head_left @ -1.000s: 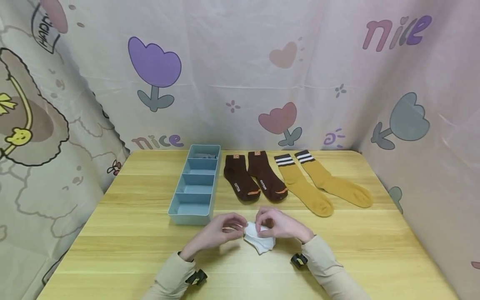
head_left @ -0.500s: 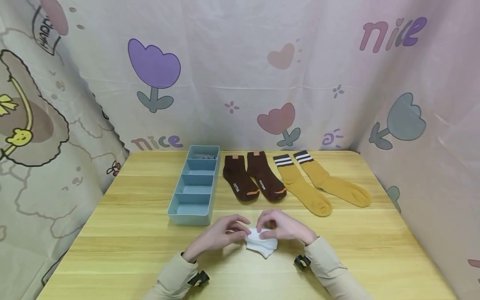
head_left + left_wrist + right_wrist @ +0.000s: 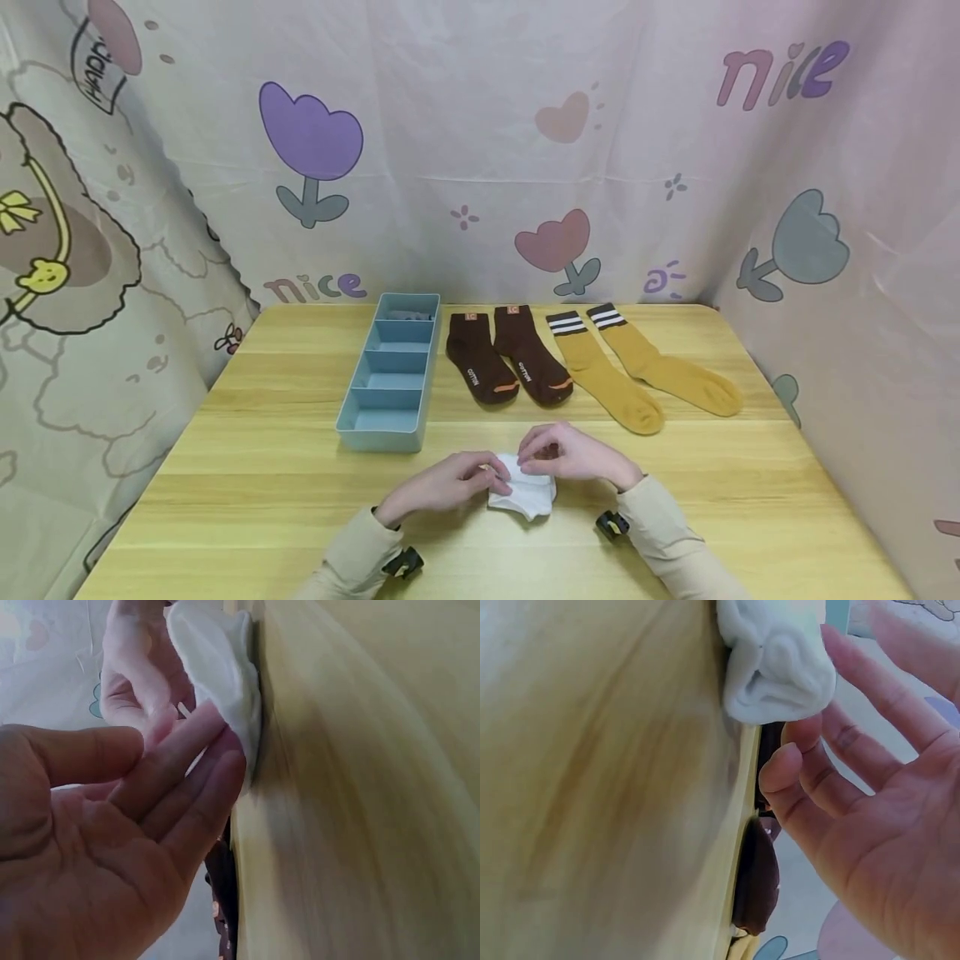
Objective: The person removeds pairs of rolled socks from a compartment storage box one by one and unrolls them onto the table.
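Observation:
A folded white sock bundle (image 3: 525, 497) lies on the table between the two hands; its layered, rolled end (image 3: 780, 679) shows in the right wrist view. My left hand (image 3: 452, 481) touches the bundle's left side with nearly straight fingertips, the thumb apart from it, as the left wrist view (image 3: 112, 832) shows. At the far right part of the bundle, my right hand (image 3: 573, 452) rests loosely bent fingertips against it. In the right wrist view that hand (image 3: 885, 787) has its fingers spread and not wrapped round the socks. Whether the bundle is one sock or two cannot be told.
Left of the hands stands a blue-grey divided box (image 3: 381, 440), a grey item (image 3: 408, 316) in its back compartment. Two brown socks (image 3: 480, 362) lie flat behind the hands. Two mustard socks (image 3: 611, 379) with striped cuffs lie farther right. A printed curtain (image 3: 450, 150) hangs behind the table (image 3: 262, 417).
My left hand has moved right and slightly nearer, its fingers now over the bundle's left edge. The right hand has shifted slightly right. The white bundle has turned a little and lies flatter.

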